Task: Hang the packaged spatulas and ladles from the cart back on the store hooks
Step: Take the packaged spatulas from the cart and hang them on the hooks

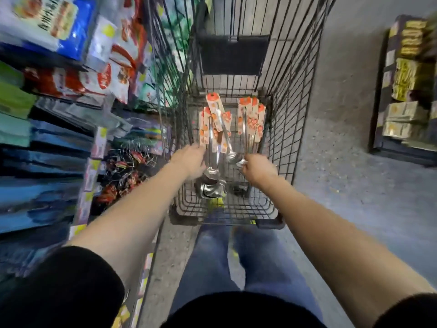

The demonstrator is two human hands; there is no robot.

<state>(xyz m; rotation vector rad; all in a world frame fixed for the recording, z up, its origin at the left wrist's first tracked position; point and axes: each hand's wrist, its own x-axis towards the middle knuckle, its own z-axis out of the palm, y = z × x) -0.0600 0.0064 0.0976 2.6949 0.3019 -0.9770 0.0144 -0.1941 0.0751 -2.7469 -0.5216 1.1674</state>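
In the head view, both hands are reaching down into the cart (287,129), and the packaged ladles are lying on its wire bottom in two groups. The left bundle (214,129) is lying towards the shelf side of the cart and the right bundle (251,119) towards the aisle side. Both long axes are running along the cart's length, with the orange cards pointing to the cart's far end and the steel bowls to its near end, closest to the person.

The left hand (189,162) is meeting the left bundle from the shelf side at mid-handle. Its back is facing the camera and blur is hiding the fingertips, so I cannot tell whether it is gripping or only touching. The right hand (257,170) is sitting at the bowl end of the right bundle, its fingers (246,162) curling in and pinching the ladle there. Each hand is nearest its own bundle, so lifting will likely mean drawing the bowls up and back, cards trailing.

The cart's walls are standing high and close on both sides. Shelving (71,129) hung with packets is standing just beside the cart's left wall, where any free hooks would probably be. Grey floor (343,166) is spreading out on the cart's right, with a stocked rack (406,91) well apart beyond it.
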